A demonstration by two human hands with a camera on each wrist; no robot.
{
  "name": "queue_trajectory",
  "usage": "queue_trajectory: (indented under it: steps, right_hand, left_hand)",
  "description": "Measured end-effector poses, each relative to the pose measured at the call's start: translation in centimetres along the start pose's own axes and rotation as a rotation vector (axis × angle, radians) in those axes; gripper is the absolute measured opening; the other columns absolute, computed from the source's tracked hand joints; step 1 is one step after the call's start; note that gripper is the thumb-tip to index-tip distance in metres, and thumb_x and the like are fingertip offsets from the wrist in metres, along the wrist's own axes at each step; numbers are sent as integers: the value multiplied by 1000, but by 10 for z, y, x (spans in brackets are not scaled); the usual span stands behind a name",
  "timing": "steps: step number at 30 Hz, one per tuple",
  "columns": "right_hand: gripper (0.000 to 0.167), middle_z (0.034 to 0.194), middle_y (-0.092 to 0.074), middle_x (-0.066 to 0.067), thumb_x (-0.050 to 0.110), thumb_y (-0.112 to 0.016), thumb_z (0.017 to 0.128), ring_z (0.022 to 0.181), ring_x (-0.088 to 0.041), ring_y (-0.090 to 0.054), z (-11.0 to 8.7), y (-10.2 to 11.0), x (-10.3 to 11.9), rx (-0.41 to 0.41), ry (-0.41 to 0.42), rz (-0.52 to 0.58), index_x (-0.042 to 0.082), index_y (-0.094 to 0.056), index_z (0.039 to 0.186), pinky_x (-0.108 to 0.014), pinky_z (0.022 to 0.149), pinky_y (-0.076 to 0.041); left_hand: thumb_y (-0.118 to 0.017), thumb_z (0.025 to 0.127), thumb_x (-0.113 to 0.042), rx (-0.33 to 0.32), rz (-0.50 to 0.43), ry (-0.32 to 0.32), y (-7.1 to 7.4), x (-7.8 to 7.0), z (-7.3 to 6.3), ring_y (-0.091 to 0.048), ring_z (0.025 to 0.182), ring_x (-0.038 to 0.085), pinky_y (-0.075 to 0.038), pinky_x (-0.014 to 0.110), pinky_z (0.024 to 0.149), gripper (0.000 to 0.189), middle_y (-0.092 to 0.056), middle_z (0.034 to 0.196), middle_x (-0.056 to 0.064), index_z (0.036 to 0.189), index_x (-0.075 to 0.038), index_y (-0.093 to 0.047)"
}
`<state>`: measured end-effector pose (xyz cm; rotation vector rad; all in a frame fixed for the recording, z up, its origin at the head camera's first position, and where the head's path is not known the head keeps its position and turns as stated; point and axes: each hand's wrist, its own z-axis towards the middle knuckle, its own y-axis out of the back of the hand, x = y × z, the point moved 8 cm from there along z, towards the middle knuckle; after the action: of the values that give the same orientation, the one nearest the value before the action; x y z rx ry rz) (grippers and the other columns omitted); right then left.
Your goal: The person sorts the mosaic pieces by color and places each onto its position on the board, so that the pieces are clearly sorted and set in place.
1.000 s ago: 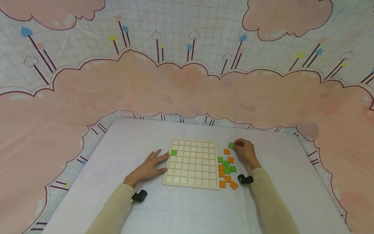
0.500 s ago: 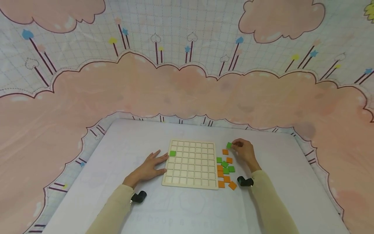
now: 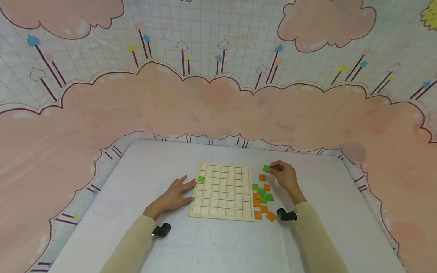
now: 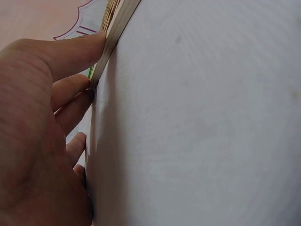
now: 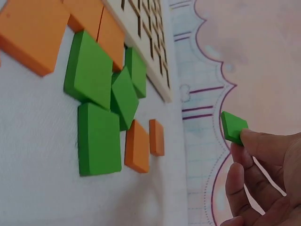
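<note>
A pale wooden grid board [image 3: 222, 192] lies flat on the table, with one green tile [image 3: 201, 179] set in a cell by its left edge. My left hand [image 3: 175, 194] rests beside that edge, fingers spread; in the left wrist view the thumb and fingers touch the board's side [image 4: 117, 28]. Right of the board, my right hand [image 3: 284, 175] pinches a green square tile [image 5: 233, 127] between thumb and fingertips, held up off the table. Below it lie loose green tiles [image 5: 99, 139] and orange tiles [image 5: 137, 147], several of each, some against the board's right edge.
The white table [image 3: 218, 246] extends around the board. A patterned cloth [image 3: 218, 106] with pink scallops and clouds rises behind it. Black wrist cameras [image 3: 162, 229] hang at both cuffs.
The right hand, with the green tile pinched, has shifted very slightly left and up relative to the loose tiles. The head view has tilted a little. The left hand stays at the board.
</note>
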<state>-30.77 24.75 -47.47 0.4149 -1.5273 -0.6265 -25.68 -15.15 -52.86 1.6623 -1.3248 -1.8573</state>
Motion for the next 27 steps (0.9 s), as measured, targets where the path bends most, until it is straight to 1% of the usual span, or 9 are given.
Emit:
queue_trajectory:
  steps: [4, 8, 13, 18, 24, 27]
  right_hand:
    - [17, 106, -70, -15, 18, -66, 94, 95, -28, -61, -1, -3, 10, -7, 52, -8, 7, -69, 106, -25, 70, -49]
    - [16, 104, -71, -14, 18, -67, 94, 95, -27, -63, -3, -8, 20, -11, 95, -17, 7, -70, 105, -25, 73, -49]
    - [15, 103, -71, -13, 18, -69, 93, 94, -27, -63, -6, -12, 32, -6, 109, -10, 8, -71, 104, -28, 76, -50]
    - [15, 104, -71, -12, 18, -68, 93, 94, -26, -63, -11, -16, 41, 6, 117, -5, 9, -71, 105, -28, 76, -51]
    - [14, 103, -70, -10, 20, -70, 92, 96, -26, -62, -16, -21, 52, 30, 116, 35, 11, -71, 103, -29, 71, -51]
    - [14, 102, -70, -10, 20, -71, 92, 95, -26, -62, -17, -25, 58, 37, 131, 38, 11, -72, 102, -29, 72, -50]
  left_hand:
    - [-69, 91, -32, -11, 10, -17, 0, 1, 0, -11, 153, 38, -7, 62, 123, 66, -37, 158, 2, 148, -14, -44]
    - [-69, 91, -34, -20, 28, -35, 0, 0, -1, -12, 152, 40, -8, 63, 122, 65, -38, 157, 5, 148, -13, -44]
    - [-68, 92, -34, -9, 29, -27, -1, 1, 0, -11, 153, 38, -6, 61, 124, 65, -37, 158, 3, 149, -13, -43]
    - [-68, 92, -33, -10, 28, -23, 0, 0, 0, -10, 153, 38, -6, 62, 123, 65, -37, 158, 3, 149, -13, -43]
    - [-68, 92, -35, -7, 32, -15, 0, 0, 0, -11, 153, 39, -7, 62, 123, 65, -37, 158, 3, 149, -14, -43]
    - [-68, 92, -34, -8, 23, -12, 0, 1, 0, -11, 153, 38, -7, 62, 123, 65, -37, 158, 2, 149, -14, -44]
